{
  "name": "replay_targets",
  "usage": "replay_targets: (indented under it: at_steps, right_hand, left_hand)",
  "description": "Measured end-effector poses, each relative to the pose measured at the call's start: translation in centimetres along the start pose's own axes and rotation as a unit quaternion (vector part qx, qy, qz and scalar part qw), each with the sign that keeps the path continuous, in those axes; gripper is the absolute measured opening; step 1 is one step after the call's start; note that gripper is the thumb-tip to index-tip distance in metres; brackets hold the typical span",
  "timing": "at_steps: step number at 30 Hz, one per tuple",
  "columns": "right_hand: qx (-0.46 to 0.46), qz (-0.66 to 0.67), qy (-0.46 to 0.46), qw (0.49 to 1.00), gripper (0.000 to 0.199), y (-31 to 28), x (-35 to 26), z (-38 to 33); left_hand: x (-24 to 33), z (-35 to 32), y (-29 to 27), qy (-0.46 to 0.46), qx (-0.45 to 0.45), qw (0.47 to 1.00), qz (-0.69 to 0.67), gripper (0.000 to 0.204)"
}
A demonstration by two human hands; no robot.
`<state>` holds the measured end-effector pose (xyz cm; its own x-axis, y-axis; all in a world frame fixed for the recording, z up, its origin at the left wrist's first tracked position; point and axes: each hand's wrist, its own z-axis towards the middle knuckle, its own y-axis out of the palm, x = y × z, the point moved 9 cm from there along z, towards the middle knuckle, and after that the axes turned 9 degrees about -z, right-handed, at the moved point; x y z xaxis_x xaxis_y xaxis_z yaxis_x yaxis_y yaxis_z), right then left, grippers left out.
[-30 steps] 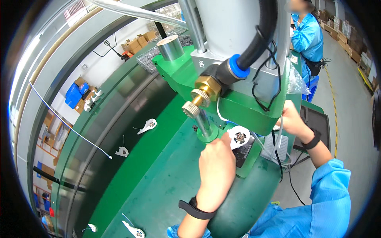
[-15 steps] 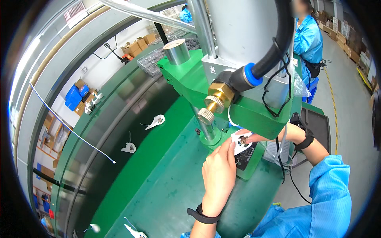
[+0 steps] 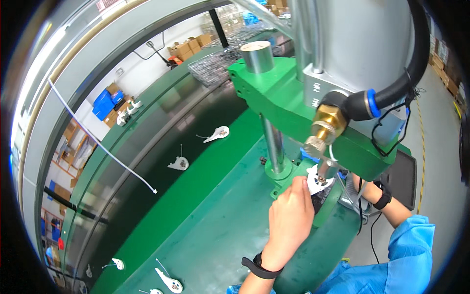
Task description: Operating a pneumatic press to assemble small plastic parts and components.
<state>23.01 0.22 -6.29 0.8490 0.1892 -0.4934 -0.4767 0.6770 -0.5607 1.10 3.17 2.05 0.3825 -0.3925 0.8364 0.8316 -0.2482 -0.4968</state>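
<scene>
My left hand (image 3: 292,211) pinches the near-left edge of a white round plastic part with cut-out openings (image 3: 318,183). That part rests on the dark fixture block (image 3: 322,197) beneath a green press (image 3: 274,81). The press's metal ram (image 3: 327,170) stands over the middle of the part, and appears to touch it. Just left of the ram is a brass-coloured knurled fitting (image 3: 324,128). My right hand is largely behind the press head; its wrist with a black strap (image 3: 383,195) shows on the right, while the fingers are hidden.
White plastic parts with thin wires lie on the green conveyor belt, such as one wired part (image 3: 218,134) and another (image 3: 180,163). A further white part (image 3: 170,281) lies at the bench's front left. A white cable (image 3: 105,147) hangs at left. Clear trays (image 3: 213,68) are stacked behind.
The view has swung so the press sits farther right. My right fingers have left the part and gone behind the press. The ram now shows at the part's centre.
</scene>
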Motion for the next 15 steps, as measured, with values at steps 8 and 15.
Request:
replay_targets:
  at_steps: [8, 15]
  right_hand:
    - [-0.064, 0.023, -0.016, 0.998, 0.017, 1.2, 1.9, 3.4]
    - [-0.112, -0.008, -0.031, 0.993, 0.015, 2.8, 4.7, 2.4]
  left_hand:
    - [-0.5, -1.0, 0.0, -0.027, -0.053, 0.998, -0.014, 0.016]
    - [-1.0, -0.6, 0.7, -0.042, -0.057, 0.997, -0.029, 0.015]
